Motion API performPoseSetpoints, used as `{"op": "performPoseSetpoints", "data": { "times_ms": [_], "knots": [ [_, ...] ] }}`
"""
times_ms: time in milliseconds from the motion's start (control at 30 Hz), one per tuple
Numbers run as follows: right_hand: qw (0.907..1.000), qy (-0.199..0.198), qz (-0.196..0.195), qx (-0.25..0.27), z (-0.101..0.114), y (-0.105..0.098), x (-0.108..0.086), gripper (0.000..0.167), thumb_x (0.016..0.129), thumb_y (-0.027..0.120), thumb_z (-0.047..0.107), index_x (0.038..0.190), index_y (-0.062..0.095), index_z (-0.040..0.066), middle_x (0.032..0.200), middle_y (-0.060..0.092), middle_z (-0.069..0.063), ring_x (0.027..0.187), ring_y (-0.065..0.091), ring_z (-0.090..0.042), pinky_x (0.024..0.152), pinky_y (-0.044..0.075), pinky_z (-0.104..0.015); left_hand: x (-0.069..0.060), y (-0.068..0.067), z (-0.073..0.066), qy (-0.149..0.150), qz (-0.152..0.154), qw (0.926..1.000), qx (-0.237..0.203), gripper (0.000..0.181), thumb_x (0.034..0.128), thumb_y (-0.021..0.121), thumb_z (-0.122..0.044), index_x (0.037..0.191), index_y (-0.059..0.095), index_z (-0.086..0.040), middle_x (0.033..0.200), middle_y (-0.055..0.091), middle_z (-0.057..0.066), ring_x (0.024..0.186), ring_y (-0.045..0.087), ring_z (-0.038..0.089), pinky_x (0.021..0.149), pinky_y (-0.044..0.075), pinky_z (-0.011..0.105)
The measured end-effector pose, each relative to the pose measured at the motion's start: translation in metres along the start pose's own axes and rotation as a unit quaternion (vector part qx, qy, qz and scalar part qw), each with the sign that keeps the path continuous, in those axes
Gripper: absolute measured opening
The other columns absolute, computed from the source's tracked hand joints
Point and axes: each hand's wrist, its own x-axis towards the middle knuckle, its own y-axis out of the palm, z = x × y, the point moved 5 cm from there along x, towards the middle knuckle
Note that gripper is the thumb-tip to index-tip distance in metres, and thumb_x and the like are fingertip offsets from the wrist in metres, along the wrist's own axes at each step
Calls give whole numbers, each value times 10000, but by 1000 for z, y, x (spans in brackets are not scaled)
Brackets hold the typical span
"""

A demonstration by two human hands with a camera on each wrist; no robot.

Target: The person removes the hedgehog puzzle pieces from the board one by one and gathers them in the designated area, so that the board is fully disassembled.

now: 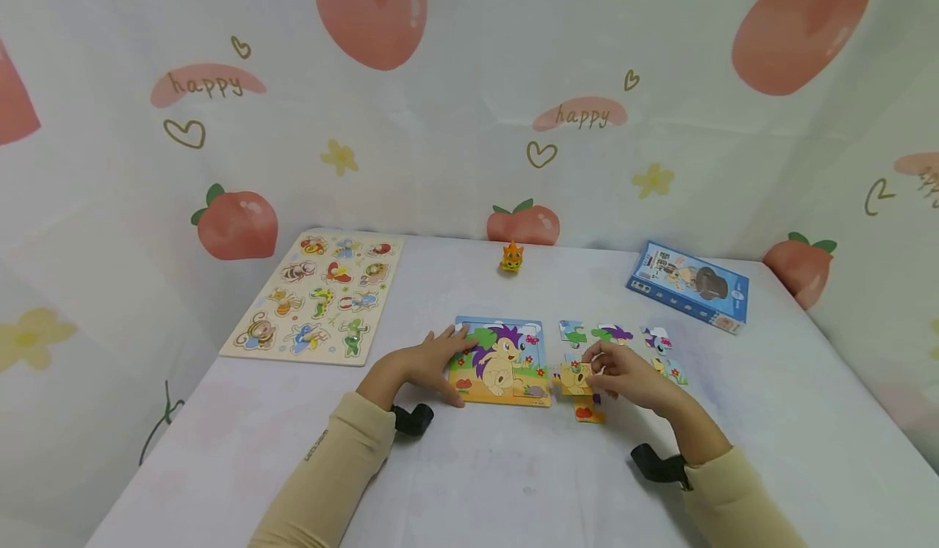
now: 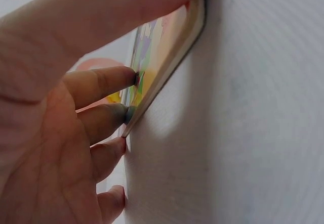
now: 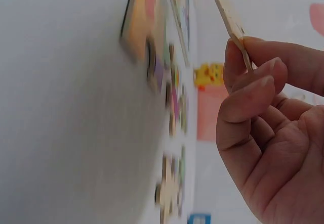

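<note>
A square picture puzzle board (image 1: 506,402) with a purple-spined hedgehog lies at mid-table. My left hand (image 1: 425,362) rests along its left side, thumb at the near corner and fingers spread over the edge. In the left wrist view, fingertips (image 2: 130,77) touch the board's face and rim. Just right of the board, my right hand (image 1: 627,375) pinches a yellow-orange jigsaw piece (image 1: 572,379) between thumb and fingers. The right wrist view shows this thin piece (image 3: 230,19) edge-on, raised off the table. Beneath it lies another piece (image 1: 589,413) with a red shape, partly covered.
Several loose jigsaw pieces (image 1: 573,332) lie right of the board, some partly behind my right hand. A wooden insect puzzle board (image 1: 293,344) lies at the left. Further back are a small orange-yellow figurine (image 1: 511,258) and a blue box (image 1: 689,285). A printed curtain (image 1: 440,148) hangs behind.
</note>
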Motion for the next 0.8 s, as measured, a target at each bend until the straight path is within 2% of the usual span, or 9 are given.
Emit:
{"op": "performPoseSetpoints", "data": {
  "times_ms": [400,600,800],
  "knots": [
    [9987,253,-449,-51,-26,-34,-38,370,905,597,161,1158,444,-62,857,543,-99,604,476,-110,554,450,-248,-1,0,-1,-51,21,10000,-21,984,677,820,-364,1479,272,-210,1586,54,28,1464,-41,241,1175,-10,496],
    [9970,507,-585,-84,-36,-43,-51,398,904,601,186,1171,451,-68,869,552,-84,627,490,-138,565,455,-237,0,0,-1,-8,22,10000,-40,980,680,820,-355,1478,276,-196,1585,67,38,1464,-39,245,1175,-22,491],
    [9949,758,-660,-38,-48,-45,-56,433,897,613,200,1191,449,-72,843,565,-50,632,499,-130,580,469,-238,1,0,-1,-9,8,10000,-62,978,679,821,-349,1478,278,-194,1585,70,37,1465,-40,245,1174,-25,493]
  ]
}}
